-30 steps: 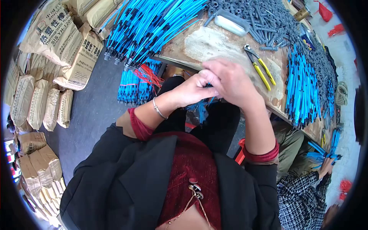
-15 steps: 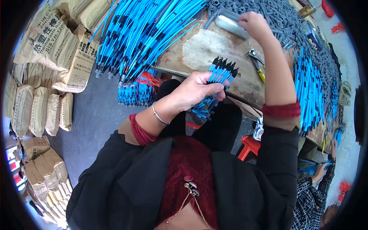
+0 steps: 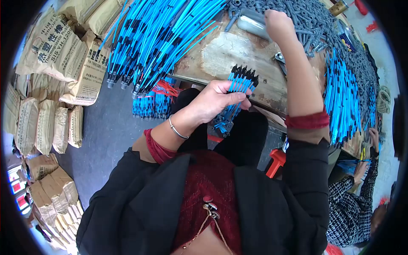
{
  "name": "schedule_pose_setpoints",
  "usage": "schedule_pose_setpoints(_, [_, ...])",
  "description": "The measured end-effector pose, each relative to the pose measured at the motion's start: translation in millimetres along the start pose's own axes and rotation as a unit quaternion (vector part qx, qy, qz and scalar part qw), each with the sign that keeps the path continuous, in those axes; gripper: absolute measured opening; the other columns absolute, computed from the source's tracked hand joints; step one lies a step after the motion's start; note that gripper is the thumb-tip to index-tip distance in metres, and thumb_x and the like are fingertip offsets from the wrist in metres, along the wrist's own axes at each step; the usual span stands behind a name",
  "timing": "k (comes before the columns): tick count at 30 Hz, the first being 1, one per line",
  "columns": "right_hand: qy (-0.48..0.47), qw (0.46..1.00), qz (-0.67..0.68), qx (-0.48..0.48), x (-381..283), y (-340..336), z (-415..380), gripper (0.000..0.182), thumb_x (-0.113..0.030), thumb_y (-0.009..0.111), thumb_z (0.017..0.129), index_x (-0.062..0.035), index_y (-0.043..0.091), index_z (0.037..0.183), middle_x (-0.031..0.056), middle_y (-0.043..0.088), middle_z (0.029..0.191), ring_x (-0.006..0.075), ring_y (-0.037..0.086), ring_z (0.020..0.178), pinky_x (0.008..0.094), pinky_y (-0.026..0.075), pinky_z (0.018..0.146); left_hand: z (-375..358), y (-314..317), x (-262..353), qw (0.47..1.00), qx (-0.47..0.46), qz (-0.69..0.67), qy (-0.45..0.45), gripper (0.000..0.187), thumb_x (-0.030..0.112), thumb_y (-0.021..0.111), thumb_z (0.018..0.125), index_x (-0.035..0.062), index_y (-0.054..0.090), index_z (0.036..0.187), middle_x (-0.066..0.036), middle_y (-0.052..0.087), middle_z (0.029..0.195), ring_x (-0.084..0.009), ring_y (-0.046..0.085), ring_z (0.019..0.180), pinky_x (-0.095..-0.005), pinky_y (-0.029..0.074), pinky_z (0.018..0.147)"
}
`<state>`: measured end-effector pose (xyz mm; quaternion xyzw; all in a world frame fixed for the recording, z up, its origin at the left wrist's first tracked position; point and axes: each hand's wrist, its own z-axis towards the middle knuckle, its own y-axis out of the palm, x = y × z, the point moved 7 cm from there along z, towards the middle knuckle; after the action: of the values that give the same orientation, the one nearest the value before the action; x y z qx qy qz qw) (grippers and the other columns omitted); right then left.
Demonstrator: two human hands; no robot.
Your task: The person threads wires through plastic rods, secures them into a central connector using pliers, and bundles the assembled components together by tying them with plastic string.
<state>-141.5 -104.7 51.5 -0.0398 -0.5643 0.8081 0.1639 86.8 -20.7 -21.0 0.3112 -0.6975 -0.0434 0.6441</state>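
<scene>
My left hand is wrapped round a bundle of thin blue tubes with black tips, held over my lap at the table's near edge. The black tips point up and away, and the lower ends hang below my fingers. My right hand is at the right end of a clear plastic box with whitish contents. Its fingers are curled down, and whatever they hold is hidden. Under my right forearm lie pliers, mostly covered.
Large heaps of blue tubes lie left and right on the wooden table. Grey plastic parts are piled behind. Paper sacks stand at left. A co-worker's patterned sleeve shows at lower right.
My right hand has shifted slightly up and left by the box, its forearm now covering more of the pliers. The bundle in my left hand has tilted slightly. The co-worker's arms have moved.
</scene>
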Motion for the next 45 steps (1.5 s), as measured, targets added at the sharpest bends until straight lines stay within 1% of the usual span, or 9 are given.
schedule_pose_setpoints(3, [0.068,0.955,0.254,0.136,-1.1,-58.8,-44.0,0.016,-0.016,0.054,0.082,-0.0036,0.063,0.086,0.0129,0.064,0.075,0.0255,0.063,0.069,0.0365,0.049,0.063,-2.7,3.6,2.2,1.0,0.003,0.004,0.021,0.017,0.009,0.056,0.087,0.0009,0.06,0.102,-0.009,0.065,0.085,-0.0164,0.062,0.081,-0.0303,0.05,0.074])
schedule_pose_setpoints(5, [0.118,0.877,0.463,0.043,-20.9,-89.1,-86.4,0.013,-0.012,0.054,0.082,-0.0003,0.059,0.078,0.0105,0.061,0.069,0.0271,0.06,0.062,0.0342,0.047,0.06,-3.3,4.9,0.9,0.999,0.021,0.018,0.018,0.018,0.008,0.056,0.087,0.0005,0.06,0.103,-0.009,0.065,0.086,-0.017,0.063,0.081,-0.0301,0.05,0.074])
schedule_pose_setpoints(7, [0.127,0.844,0.52,0.023,-39.8,-101.0,-130.2,0.008,-0.007,0.057,0.08,0.0003,0.058,0.079,0.0102,0.057,0.07,0.0247,0.056,0.062,0.0301,0.045,0.059,-3.2,6.7,-0.4,0.999,0.027,0.029,0.027,0.019,0.008,0.056,0.087,0.0001,0.06,0.104,-0.01,0.065,0.086,-0.0176,0.063,0.082,-0.0301,0.05,0.074])
schedule_pose_setpoints(9, [-0.002,0.883,0.451,0.131,-59.4,-119.2,-160.9,0.006,0.0,0.058,0.077,0.0011,0.059,0.083,0.0126,0.057,0.079,0.0237,0.057,0.069,0.0298,0.046,0.06,-2.3,7.9,-1.9,0.998,0.022,0.036,0.047,0.02,0.008,0.056,0.087,-0.0002,0.06,0.105,-0.01,0.065,0.086,-0.0182,0.063,0.082,-0.0302,0.05,0.075])
schedule_pose_setpoints(18, [0.055,0.928,0.329,0.168,-65.1,-131.2,-192.8,0.027,0.008,0.058,0.071,-0.0032,0.064,0.095,0.0117,0.053,0.084,0.0236,0.057,0.071,0.0326,0.046,0.061,-3.8,12.9,-1.5,0.997,0.046,0.021,0.056,0.023,0.012,0.058,0.087,-0.0014,0.058,0.105,-0.009,0.065,0.088,-0.0145,0.062,0.082,-0.0286,0.05,0.076])
schedule_pose_setpoints(21, [0.059,0.931,0.327,0.153,-69.4,-132.2,-189.5,0.026,0.008,0.058,0.071,-0.0035,0.064,0.094,0.011,0.053,0.083,0.0234,0.057,0.07,0.033,0.046,0.06,-4.4,11.8,-2.0,0.997,0.048,0.022,0.054,0.024,0.014,0.059,0.086,-0.0002,0.059,0.105,-0.01,0.065,0.088,-0.018,0.063,0.084,-0.0316,0.05,0.077])
schedule_pose_setpoints(39, [0.056,0.945,0.268,0.177,-74.5,-134.1,-191.0,0.021,0.004,0.059,0.076,-0.0027,0.065,0.095,0.0104,0.055,0.083,0.0224,0.057,0.071,0.0303,0.046,0.061,-5.9,12.9,2.2,0.996,0.062,0.043,0.054,0.022,0.014,0.057,0.088,-0.0002,0.06,0.105,-0.008,0.066,0.087,-0.0136,0.062,0.081,-0.028,0.049,0.076])
schedule_pose_setpoints(42, [0.055,0.948,0.256,0.18,-78.4,-134.9,-191.5,0.029,0.007,0.059,0.067,-0.0029,0.064,0.093,0.0103,0.054,0.082,0.0244,0.057,0.072,0.0339,0.047,0.062,-5.2,10.2,0.1,0.994,0.06,0.049,0.073,0.021,0.014,0.057,0.088,0.0,0.06,0.104,-0.008,0.066,0.087,-0.0141,0.062,0.082,-0.0282,0.049,0.076])
schedule_pose_setpoints(45, [0.058,0.947,0.257,0.184,-78.5,-133.6,-192.3,0.028,0.007,0.059,0.067,-0.0028,0.064,0.093,0.0103,0.054,0.082,0.0247,0.057,0.072,0.0342,0.047,0.062,-5.0,9.5,-1.0,0.995,0.055,0.061,0.062,0.027,0.015,0.058,0.087,0.0002,0.057,0.11,-0.01,0.065,0.091,-0.0182,0.062,0.086,-0.0316,0.05,0.078])
